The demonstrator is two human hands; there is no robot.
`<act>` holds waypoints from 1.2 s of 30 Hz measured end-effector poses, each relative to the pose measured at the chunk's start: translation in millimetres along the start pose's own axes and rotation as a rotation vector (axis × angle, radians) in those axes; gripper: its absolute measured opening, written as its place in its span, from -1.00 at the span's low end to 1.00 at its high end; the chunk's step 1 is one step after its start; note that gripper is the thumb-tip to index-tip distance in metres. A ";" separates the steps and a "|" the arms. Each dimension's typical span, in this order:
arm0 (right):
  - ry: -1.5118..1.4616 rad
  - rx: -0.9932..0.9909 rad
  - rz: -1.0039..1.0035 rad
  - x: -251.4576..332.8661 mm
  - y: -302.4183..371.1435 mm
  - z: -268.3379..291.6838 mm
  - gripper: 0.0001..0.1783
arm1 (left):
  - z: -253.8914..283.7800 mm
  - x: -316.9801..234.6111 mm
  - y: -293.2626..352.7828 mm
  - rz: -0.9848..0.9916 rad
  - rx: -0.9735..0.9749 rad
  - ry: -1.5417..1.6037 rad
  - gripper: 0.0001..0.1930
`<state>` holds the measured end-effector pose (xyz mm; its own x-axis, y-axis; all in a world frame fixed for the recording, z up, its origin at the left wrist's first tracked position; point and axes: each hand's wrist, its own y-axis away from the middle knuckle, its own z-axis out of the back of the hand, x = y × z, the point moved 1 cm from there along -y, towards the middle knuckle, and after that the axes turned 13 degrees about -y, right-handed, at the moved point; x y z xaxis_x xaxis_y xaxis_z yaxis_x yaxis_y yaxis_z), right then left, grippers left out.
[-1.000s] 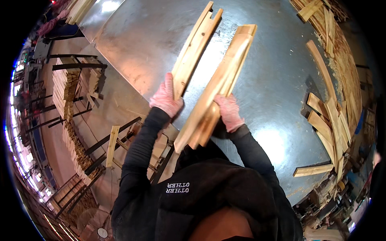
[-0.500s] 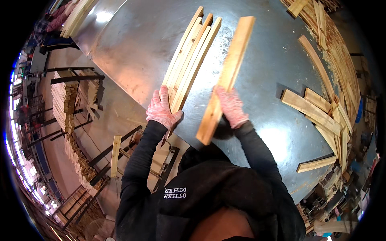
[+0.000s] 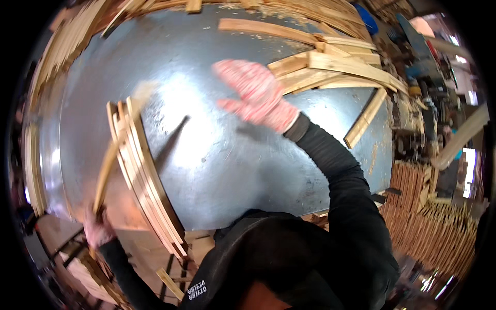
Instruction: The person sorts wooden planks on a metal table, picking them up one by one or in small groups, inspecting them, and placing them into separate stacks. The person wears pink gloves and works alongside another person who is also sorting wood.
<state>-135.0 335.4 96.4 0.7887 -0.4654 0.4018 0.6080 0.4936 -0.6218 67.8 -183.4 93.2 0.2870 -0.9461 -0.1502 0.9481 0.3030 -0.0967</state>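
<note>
My left hand [image 3: 98, 230], in a red and white glove, is closed around the lower part of a wooden strip [image 3: 107, 163]. That strip is raised at a slant across the bundle and its upper end is smeared by motion. Several wooden strips [image 3: 147, 181] lie side by side on the metal table [image 3: 222, 181], just right of my left hand, their near ends jutting past the table's edge. Over the table my right hand [image 3: 258, 95], in a matching glove, is empty with its thumb apart from the fingers. It is nearest to a loose heap of wooden pieces [image 3: 343, 64].
At the far right of the heap, one short board [image 3: 365, 119] lies at an angle. Stacked strips [image 3: 64, 44] stand at the far left edge. Sawdust and more boards line the far side. Piled timber [image 3: 434, 222] stands on the right beyond the table.
My view has swung to the right. My right hand has let go of its board and moved toward the heap. My left hand has left the bundle and now grips a raised strip.
</note>
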 end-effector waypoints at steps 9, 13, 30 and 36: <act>0.681 0.773 -0.659 -120.8 142.8 102.9 0.10 | -97.2 59.3 18.8 0.671 0.603 -0.618 -0.34; 0.628 0.731 -0.604 -148.1 174.9 112.4 0.16 | -94.8 11.1 -0.9 0.273 -0.191 -0.420 -0.38; 0.006 0.397 -0.481 -25.4 316.7 61.5 -0.13 | -242.4 -522.9 38.6 -0.413 0.689 0.317 -0.08; -0.417 -0.033 -1.099 36.6 289.8 66.7 -0.09 | -194.8 -518.7 89.3 -0.159 0.540 0.806 -0.47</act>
<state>76.2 510.5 -24.2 -0.1862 -0.3498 0.9181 0.9823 -0.0453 0.1819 -23.2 356.7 -29.2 0.1619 -0.5487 -0.8202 0.9602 -0.1041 0.2592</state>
